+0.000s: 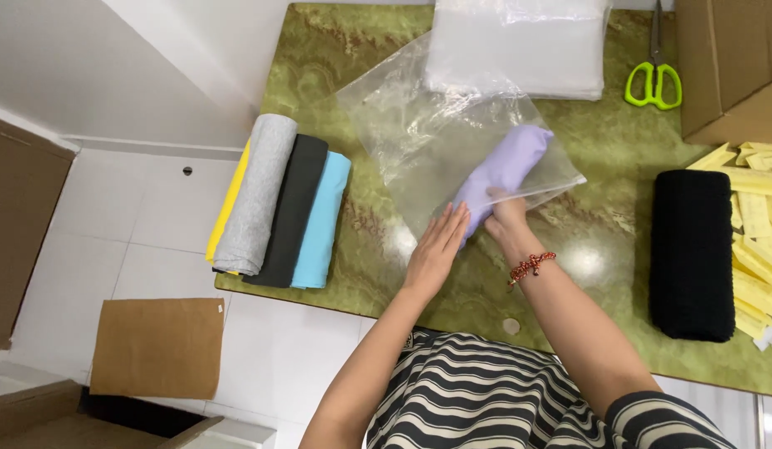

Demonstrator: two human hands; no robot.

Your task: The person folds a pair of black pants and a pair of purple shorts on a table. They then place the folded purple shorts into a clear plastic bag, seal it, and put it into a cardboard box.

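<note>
Lilac rolled cloth (504, 170) half inside clear plastic bag (440, 133), near surface (361, 233) centre; right grip (509, 218) closed around roll's near end, left grip (436, 249) open, flat beside roll.

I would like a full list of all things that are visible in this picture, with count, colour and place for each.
rolled cloth: 1, lilac, inside the clear bag at table centre
clear bag: 1, transparent, lying on the table centre
stack of bags: 1, clear white, table's far edge
rolled cloths: 4, yellow, grey, black, light blue, side by side at table's left end
black roll: 1, black, table's right side
scissors: 1, green handles, far right
paper strips: many, pale yellow, right edge
cardboard box: 1, brown, top right corner
table: 1, green marbled
brown sheet: 1, on white floor, left
bracelet: 1, red, right wrist
left hand: flat on bag
right hand: grips lilac cloth
</note>
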